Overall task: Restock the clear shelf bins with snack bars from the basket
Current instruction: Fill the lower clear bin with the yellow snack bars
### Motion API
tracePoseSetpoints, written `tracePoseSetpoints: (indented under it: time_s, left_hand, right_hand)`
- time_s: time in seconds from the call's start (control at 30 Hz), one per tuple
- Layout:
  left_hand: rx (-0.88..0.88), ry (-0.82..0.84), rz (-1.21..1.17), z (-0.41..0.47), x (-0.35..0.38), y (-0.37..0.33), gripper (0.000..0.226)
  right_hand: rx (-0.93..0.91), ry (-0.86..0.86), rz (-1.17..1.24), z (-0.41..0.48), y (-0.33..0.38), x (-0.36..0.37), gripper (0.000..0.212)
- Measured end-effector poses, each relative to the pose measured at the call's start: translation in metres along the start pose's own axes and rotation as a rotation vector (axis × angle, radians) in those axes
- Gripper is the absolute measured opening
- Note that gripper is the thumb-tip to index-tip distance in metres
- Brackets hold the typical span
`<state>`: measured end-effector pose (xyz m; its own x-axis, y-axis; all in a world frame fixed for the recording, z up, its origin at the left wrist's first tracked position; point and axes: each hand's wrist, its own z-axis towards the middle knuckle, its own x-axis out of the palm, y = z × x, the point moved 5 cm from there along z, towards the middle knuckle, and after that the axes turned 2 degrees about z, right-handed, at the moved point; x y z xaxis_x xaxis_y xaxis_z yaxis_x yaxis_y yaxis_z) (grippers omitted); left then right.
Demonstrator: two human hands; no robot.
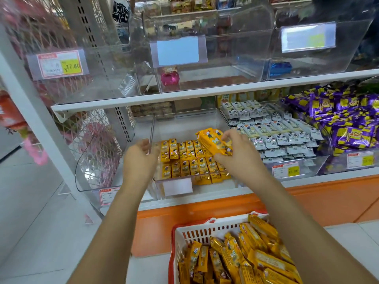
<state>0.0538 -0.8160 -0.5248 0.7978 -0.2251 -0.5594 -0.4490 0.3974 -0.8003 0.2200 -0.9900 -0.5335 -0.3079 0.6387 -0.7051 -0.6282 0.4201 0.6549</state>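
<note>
My right hand (235, 152) grips a small stack of yellow snack bars (213, 141) above the clear shelf bin (184, 121) on the lower shelf. Rows of the same yellow bars (184, 158) lie in the front part of that bin. My left hand (141, 158) hovers at the bin's left wall with fingers loosely curved, holding nothing. Below, a white basket with a red rim (194, 232) stands on the floor, holding several yellow bars (246, 259).
A bin of white bars (276, 130) and one of purple packets (338, 119) lie to the right. Nearly bare clear bins (205, 58) line the upper shelf. An orange base panel (205, 214) runs under the shelf. A white upright post (37, 119) stands left.
</note>
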Motion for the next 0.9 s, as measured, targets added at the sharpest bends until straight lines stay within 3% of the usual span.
tracePoseSetpoints:
  time_s: [0.07,0.17,0.4,0.67,0.9]
  left_hand:
    - [-0.035,0.054,0.079,0.014,0.005,0.015,0.045]
    - [-0.001,0.137,0.143,0.024,0.015,0.029,0.028]
    - [-0.004,0.186,-0.066,0.03,0.013,0.041,0.033]
    - [0.093,0.157,-0.142,0.03,0.014,0.046,0.028]
    - [0.114,0.052,-0.173,0.022,0.018,0.048,0.028]
  right_hand:
    - [0.048,0.081,-0.054,0.027,0.002,0.014,0.037]
    - [0.106,0.178,-0.159,0.065,0.0,0.044,0.037]
    - [0.216,0.291,-0.339,0.115,-0.001,0.119,0.063]
    - [0.261,0.303,-0.189,0.124,0.002,0.173,0.055]
    - [0.243,0.364,-0.087,0.115,-0.003,0.162,0.05]
